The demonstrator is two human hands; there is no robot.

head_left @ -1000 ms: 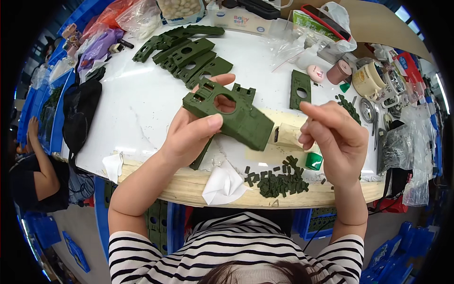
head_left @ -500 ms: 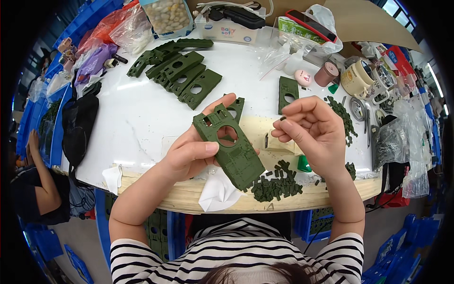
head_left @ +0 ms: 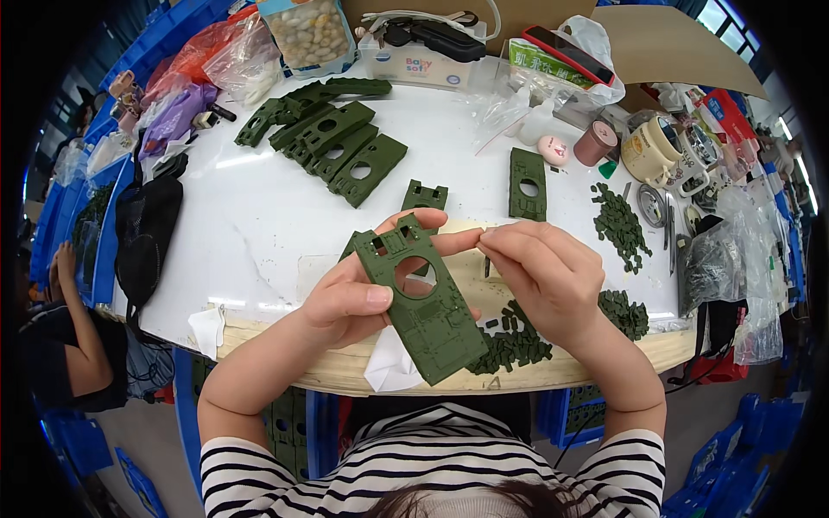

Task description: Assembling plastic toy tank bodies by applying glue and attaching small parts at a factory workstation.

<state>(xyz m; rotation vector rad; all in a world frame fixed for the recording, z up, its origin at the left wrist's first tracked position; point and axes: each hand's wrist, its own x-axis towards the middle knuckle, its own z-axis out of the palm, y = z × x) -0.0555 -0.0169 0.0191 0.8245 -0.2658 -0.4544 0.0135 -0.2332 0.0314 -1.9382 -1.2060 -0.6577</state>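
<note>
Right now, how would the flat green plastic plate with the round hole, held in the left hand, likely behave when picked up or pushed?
The flat green plastic plate probably stays stiff: it juts past the left hand without drooping. It seems light, since a thumb-and-finger grip carries it. Being flat, it would likely slide on the white table rather than roll.

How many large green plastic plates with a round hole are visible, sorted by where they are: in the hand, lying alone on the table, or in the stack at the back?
In the left hand: 1, the held green plate
Lying alone: 2, a small plate and a long plate
In the overlapping stack: about 6, exact count unclear
Total: about 9
</note>
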